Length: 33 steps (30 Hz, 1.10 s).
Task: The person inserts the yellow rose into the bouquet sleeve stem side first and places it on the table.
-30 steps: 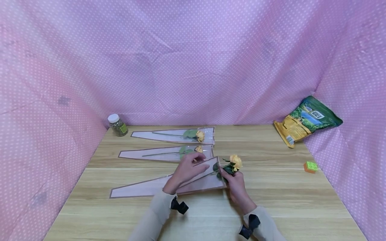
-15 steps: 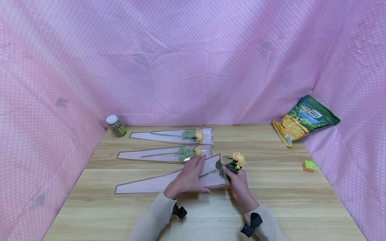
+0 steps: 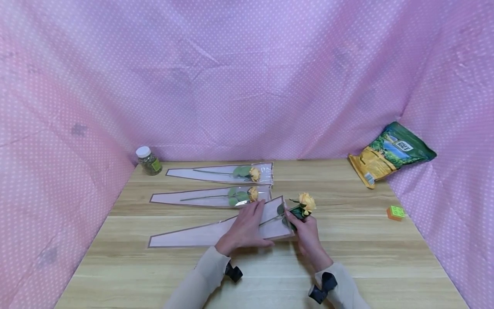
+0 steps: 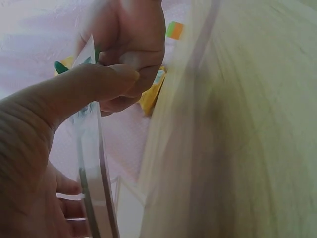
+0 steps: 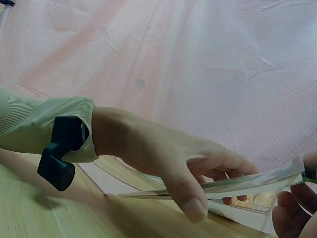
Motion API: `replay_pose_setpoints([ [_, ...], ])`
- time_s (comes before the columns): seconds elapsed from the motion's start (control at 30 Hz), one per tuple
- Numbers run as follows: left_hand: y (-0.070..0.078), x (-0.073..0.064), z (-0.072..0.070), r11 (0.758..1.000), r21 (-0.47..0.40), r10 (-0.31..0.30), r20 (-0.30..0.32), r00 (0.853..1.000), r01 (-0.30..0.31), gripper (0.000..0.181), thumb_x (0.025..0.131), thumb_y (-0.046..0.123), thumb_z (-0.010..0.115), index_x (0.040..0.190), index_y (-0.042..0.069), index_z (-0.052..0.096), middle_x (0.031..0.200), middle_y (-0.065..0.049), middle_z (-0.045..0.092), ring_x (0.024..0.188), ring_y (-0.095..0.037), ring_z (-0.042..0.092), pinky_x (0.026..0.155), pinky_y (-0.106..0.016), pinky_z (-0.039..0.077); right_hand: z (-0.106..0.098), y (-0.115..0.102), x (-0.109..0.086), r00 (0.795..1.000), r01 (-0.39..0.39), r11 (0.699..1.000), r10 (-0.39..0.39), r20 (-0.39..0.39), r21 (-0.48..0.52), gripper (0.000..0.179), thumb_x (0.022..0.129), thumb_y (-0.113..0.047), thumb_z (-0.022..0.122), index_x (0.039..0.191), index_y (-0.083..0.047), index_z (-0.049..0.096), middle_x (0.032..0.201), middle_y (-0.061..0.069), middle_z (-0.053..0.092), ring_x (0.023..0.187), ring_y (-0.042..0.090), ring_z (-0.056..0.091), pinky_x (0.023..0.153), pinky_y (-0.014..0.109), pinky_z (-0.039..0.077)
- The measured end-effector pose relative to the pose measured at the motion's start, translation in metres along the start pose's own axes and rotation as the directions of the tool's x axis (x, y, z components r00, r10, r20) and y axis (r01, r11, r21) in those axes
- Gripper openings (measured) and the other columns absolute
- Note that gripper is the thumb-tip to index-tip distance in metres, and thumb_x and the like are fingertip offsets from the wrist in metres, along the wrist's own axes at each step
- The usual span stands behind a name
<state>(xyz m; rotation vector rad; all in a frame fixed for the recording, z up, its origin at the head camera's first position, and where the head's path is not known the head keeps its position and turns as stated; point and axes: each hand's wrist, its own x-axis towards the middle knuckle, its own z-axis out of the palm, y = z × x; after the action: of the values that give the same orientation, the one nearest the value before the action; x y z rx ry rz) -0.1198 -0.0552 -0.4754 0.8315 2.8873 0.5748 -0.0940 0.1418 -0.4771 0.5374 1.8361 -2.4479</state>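
A yellow artificial rose [image 3: 307, 201] lies with its stem inside a long tapered clear sleeve [image 3: 185, 237] with a purple-brown border; its bloom sticks out past the wide end. My right hand [image 3: 310, 239] pinches the rose at the sleeve's mouth, thumb on top, below the bloom. Across the wide part of that sleeve lies my left hand [image 3: 247, 228], fingers stretched to the far edge and thumb reaching over the near edge. In the right wrist view the left thumb [image 5: 190, 198] is in front of the sleeve, its fingers behind it. The sleeve's wide end is tilted up off the table.
Two more sleeved yellow roses lie behind, a nearer sleeve [image 3: 166, 198] and a farther sleeve [image 3: 177, 173]. A white-capped jar [image 3: 149, 162] stands back left. At the right are a green and yellow bag [image 3: 391, 152] and a green-orange toy block [image 3: 395, 213]. Pink dotted cloth [image 3: 247, 86] surrounds the table.
My left hand has come down from above the sleeve's far edge to lie across it, thumb now at the near edge. The sleeve and rose have shifted slightly right, still in my right hand.
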Motion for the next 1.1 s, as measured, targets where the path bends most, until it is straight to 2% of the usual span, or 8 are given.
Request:
replay_pose_setpoints([
  [0.4, 0.001, 0.002, 0.003, 1.0, -0.007, 0.0, -0.032, 1.0, -0.001, 0.116, 0.066, 0.063, 0.081, 0.153, 0.008, 0.029, 0.147, -0.01, 0.045, 0.134, -0.025, 0.045, 0.114, -0.043, 0.04, 0.002, 0.003, 0.001, 1.0, -0.021, 0.997, 0.022, 0.013, -0.079, 0.015, 0.093, -0.008, 0.066, 0.108, -0.005, 0.064, 0.09, -0.015, 0.069, 0.085, 0.0, 0.063, 0.076, 0.017, 0.054],
  [0.63, -0.001, 0.002, 0.001, 0.998, -0.052, -0.022, -0.071, 0.997, 0.018, 0.11, 0.065, 0.056, 0.084, 0.151, 0.008, 0.034, 0.143, -0.011, 0.048, 0.127, -0.025, 0.048, 0.109, -0.042, 0.043, -0.003, -0.003, -0.001, 0.992, 0.056, 0.996, -0.047, 0.118, -0.074, 0.039, 0.098, -0.018, 0.061, 0.131, 0.002, 0.058, 0.106, -0.019, 0.067, 0.101, -0.001, 0.06, 0.086, 0.018, 0.05],
  [0.73, -0.001, 0.002, 0.0, 0.998, -0.06, -0.03, -0.079, 0.996, 0.025, 0.11, 0.065, 0.055, 0.085, 0.151, 0.009, 0.033, 0.143, -0.011, 0.047, 0.129, -0.026, 0.048, 0.11, -0.043, 0.043, -0.006, -0.007, -0.003, 0.979, 0.082, 0.996, -0.077, 0.189, -0.02, 0.034, 0.103, -0.022, 0.052, 0.132, -0.005, 0.059, 0.108, -0.017, 0.067, 0.1, 0.002, 0.062, 0.084, 0.022, 0.051],
  [0.9, 0.0, 0.002, -0.001, 0.996, -0.081, -0.041, -0.075, 0.996, 0.034, 0.112, 0.066, 0.055, 0.085, 0.152, 0.008, 0.032, 0.146, -0.011, 0.045, 0.132, -0.026, 0.046, 0.112, -0.044, 0.041, -0.012, -0.008, -0.003, 0.947, 0.117, 0.989, -0.137, 0.291, 0.085, 0.022, 0.107, -0.027, 0.04, 0.121, -0.024, 0.057, 0.099, -0.015, 0.068, 0.089, 0.002, 0.065, 0.077, 0.021, 0.053],
  [1.0, 0.0, 0.002, -0.001, 0.994, -0.099, -0.047, -0.074, 0.996, 0.04, 0.114, 0.065, 0.054, 0.086, 0.153, 0.009, 0.03, 0.148, -0.011, 0.043, 0.134, -0.027, 0.044, 0.114, -0.045, 0.04, -0.015, -0.008, -0.002, 0.936, 0.13, 0.983, -0.166, 0.311, 0.133, 0.021, 0.108, -0.029, 0.034, 0.116, -0.029, 0.053, 0.094, -0.016, 0.068, 0.086, 0.002, 0.065, 0.074, 0.022, 0.053],
  [1.1, 0.0, 0.001, -0.002, 0.993, -0.105, -0.054, -0.079, 0.995, 0.046, 0.116, 0.064, 0.054, 0.087, 0.154, 0.009, 0.028, 0.15, -0.011, 0.041, 0.136, -0.027, 0.043, 0.115, -0.045, 0.039, -0.016, -0.009, -0.002, 0.937, 0.139, 0.979, -0.178, 0.301, 0.146, 0.019, 0.108, -0.034, 0.029, 0.118, -0.031, 0.045, 0.095, -0.018, 0.068, 0.087, 0.002, 0.066, 0.07, 0.023, 0.052],
])
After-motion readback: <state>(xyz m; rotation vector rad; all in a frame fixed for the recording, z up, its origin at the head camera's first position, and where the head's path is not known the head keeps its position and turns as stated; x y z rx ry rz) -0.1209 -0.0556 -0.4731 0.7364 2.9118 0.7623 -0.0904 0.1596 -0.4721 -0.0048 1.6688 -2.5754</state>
